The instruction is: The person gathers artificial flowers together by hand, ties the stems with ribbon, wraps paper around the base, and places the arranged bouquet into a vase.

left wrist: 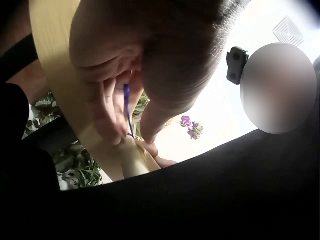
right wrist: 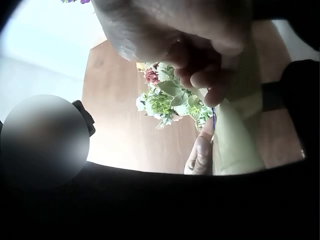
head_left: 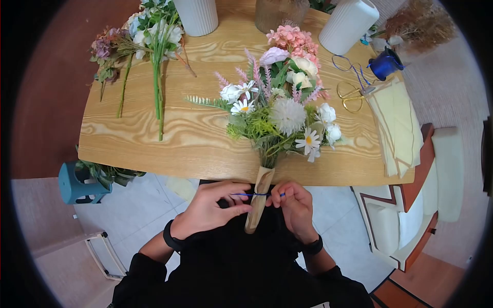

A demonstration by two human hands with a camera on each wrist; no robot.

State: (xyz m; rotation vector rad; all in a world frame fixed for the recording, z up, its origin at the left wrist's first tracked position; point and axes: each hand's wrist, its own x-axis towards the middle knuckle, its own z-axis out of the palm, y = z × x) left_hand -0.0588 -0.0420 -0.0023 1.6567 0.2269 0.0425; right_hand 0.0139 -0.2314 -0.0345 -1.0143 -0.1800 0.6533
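A bouquet of artificial flowers [head_left: 287, 115] lies over the table's front edge, its stems bound in tan wrapping paper [head_left: 264, 180] that hangs toward the person. A thin blue ribbon [head_left: 247, 194] passes around the wrapped stems. My left hand [head_left: 213, 204] grips one end, which runs up between its fingers in the left wrist view; the thumb reaches toward the paper. On the other side, my right hand [head_left: 297, 208] pinches the ribbon between thumb and fingers, close beside the paper. The right wrist view shows the ribbon stretched along the pale wrapping [right wrist: 232, 142].
Loose flower stems [head_left: 158, 87] lie at the table's left. White vases [head_left: 197, 18] and a clear glass vase [head_left: 280, 15] stand at the back. Gold-handled scissors [head_left: 351, 97], a blue ribbon spool [head_left: 385, 64] and pale paper sheets [head_left: 398, 123] are at the right.
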